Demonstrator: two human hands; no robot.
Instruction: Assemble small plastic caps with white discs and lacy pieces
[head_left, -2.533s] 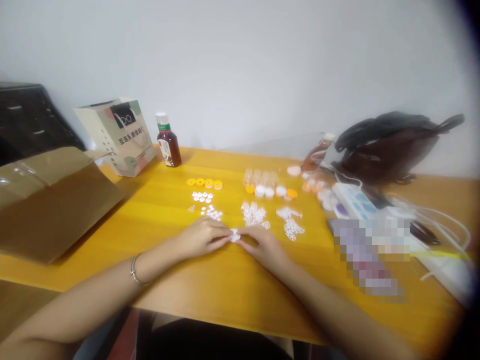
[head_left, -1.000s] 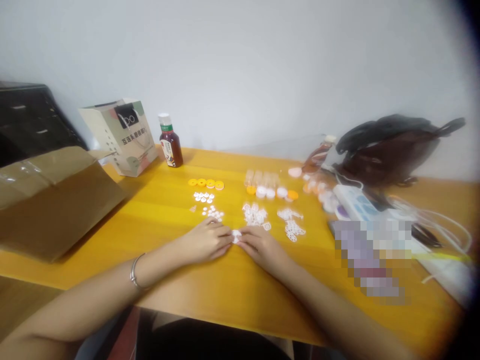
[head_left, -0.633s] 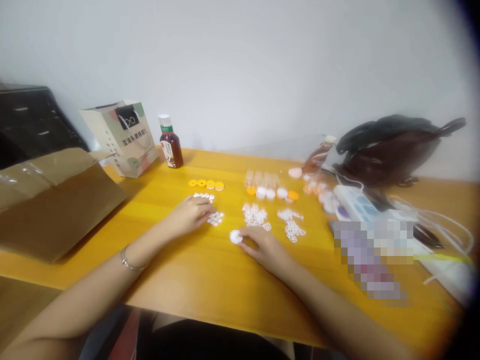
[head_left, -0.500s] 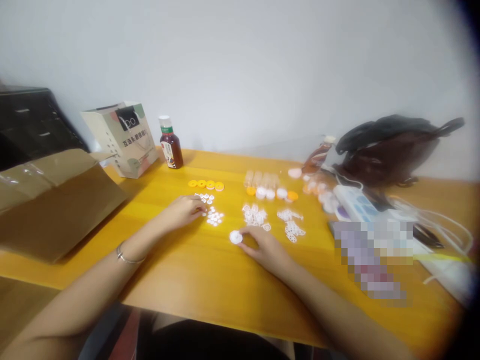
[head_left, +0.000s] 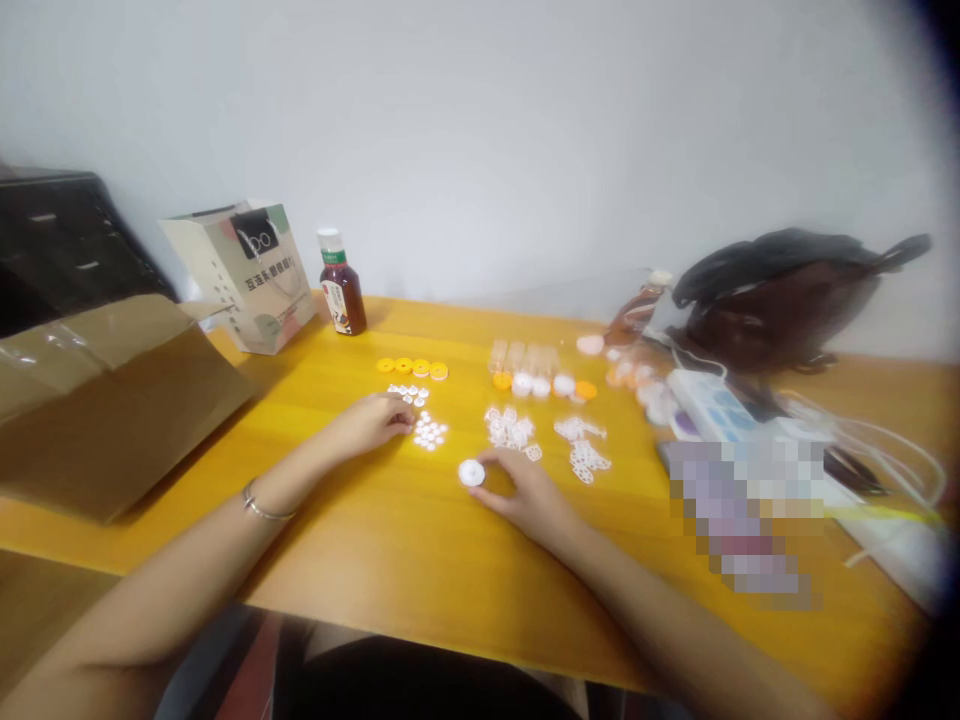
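- White disc [head_left: 472, 473]: one, near the middle of your surface [head_left: 420, 570], in your right hand [head_left: 529, 490]; whether it touches the surface, you cannot tell.
- Right hand: closed in a thumb-and-finger pinch on the disc's right side.
- Left hand [head_left: 367, 427]: fingers bent, between two white lots; whether they grip anything is hidden, so open or closed cannot be told.
- Small white pieces [head_left: 430, 432]: a loose cluster, just beside your left fingertips.
- White knobbed pieces [head_left: 417, 397]: a group just beyond that hand, towards the far edge.
- Yellow rings [head_left: 421, 368]: four in a row, beyond those.
- White openwork pieces [head_left: 510, 430]: to the right of the small cluster, with more lying further towards the right edge.
- Step in hand, as judged: the right hand steadies the disc while the left attends to the small parts.
- Call of the next move, as judged: a light fingertip pinch, one piece apart from its neighbours, and a level disc.
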